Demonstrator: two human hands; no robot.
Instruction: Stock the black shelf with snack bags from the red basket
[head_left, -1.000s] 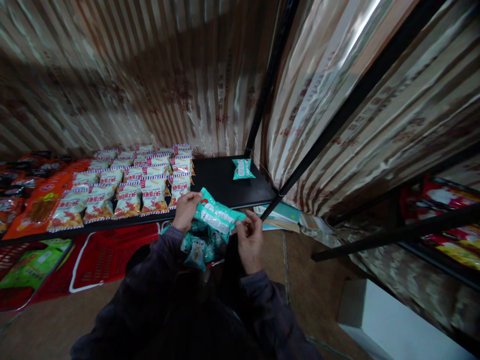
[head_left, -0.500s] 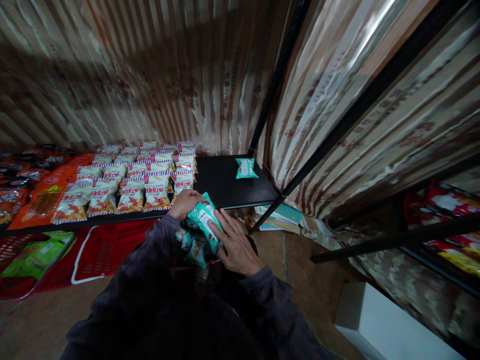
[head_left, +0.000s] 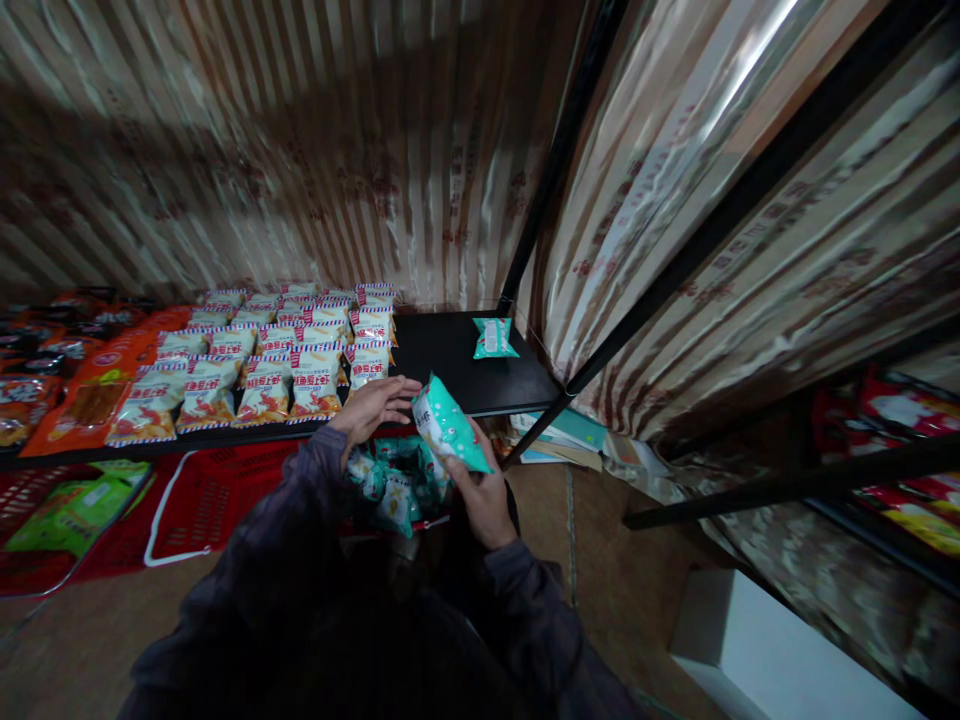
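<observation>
Striped sheeting point(head_left: 337, 150) backs a black shelf point(head_left: 442, 380). Right hand point(head_left: 487, 498), curled, grips a tilted turquoise packet point(head_left: 450, 425) near the shelf's front edge, above a pile of similar packets point(head_left: 397, 500); left hand point(head_left: 377, 408), fingers loosely extended and holding nothing, lies beside its upper end, contact uncertain. Step in hand, as judged: handling a single packet. Any next move over the shelf would call for a light hold and clearance above that edge. Bare surface separates the white snack bags point(head_left: 262, 388) from a lone packet point(head_left: 495, 338); a black post point(head_left: 622, 335) limits sideways room at right.
</observation>
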